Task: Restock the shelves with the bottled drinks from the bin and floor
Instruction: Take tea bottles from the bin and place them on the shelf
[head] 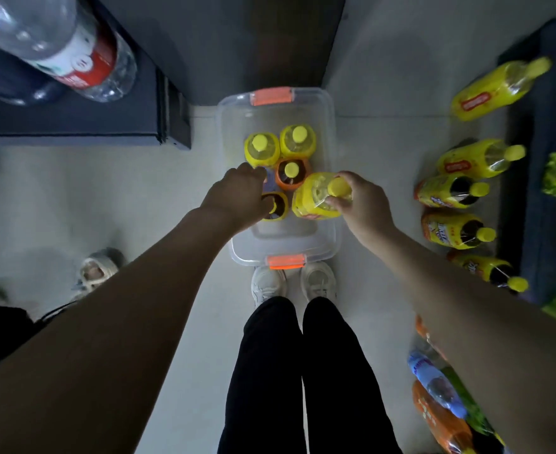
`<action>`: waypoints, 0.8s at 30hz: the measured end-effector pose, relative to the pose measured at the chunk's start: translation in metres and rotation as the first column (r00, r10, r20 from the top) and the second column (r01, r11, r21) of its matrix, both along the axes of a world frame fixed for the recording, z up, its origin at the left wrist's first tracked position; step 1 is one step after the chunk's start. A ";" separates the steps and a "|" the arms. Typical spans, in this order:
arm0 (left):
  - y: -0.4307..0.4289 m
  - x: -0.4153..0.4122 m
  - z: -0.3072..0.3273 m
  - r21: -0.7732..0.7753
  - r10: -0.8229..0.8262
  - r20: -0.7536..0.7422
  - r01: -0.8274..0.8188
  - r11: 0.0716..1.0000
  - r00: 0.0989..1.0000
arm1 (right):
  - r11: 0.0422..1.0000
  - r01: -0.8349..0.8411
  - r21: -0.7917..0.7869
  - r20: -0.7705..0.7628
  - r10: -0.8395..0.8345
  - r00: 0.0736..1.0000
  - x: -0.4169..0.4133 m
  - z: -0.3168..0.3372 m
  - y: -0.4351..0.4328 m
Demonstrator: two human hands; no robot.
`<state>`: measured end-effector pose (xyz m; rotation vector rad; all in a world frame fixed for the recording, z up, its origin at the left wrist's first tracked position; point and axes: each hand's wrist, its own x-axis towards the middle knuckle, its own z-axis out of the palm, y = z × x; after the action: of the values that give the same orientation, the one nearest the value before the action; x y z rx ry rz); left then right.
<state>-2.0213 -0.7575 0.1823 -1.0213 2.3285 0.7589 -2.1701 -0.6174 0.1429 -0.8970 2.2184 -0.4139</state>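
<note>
A clear plastic bin with orange latches stands on the floor in front of my feet. Several bottles with yellow caps stand inside it. My right hand grips the neck of a yellow bottle that tilts at the bin's right side. My left hand reaches into the bin's left side, fingers curled over a dark bottle with a yellow label; the grip itself is hidden. Two yellow bottles and an orange-labelled one stand behind.
A dark shelf on the right holds a row of yellow and dark bottles. More bottles sit lower right. A large water bottle rests on a dark shelf at upper left. A shoe lies on the floor at left.
</note>
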 end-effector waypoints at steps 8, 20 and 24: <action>0.002 -0.030 0.138 -0.064 -0.119 -0.172 0.109 0.992 0.978 | 0.973 0.196 -0.123 -0.074 -0.206 0.976 -0.023 0.158 0.016; 0.036 -0.071 0.372 -0.079 -0.269 -0.466 0.263 0.961 0.843 | 0.796 0.442 -0.413 -0.215 -0.557 0.802 -0.044 0.439 0.088; 0.062 -0.084 0.443 -0.063 -0.270 -0.556 0.284 0.957 0.786 | 0.718 0.442 -0.538 -0.270 -0.643 0.716 -0.041 0.527 0.122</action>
<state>-2.1052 -0.6956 0.6249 -0.4455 2.8665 1.0718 -2.2111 -0.4957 0.6701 -0.5261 2.8890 -1.1422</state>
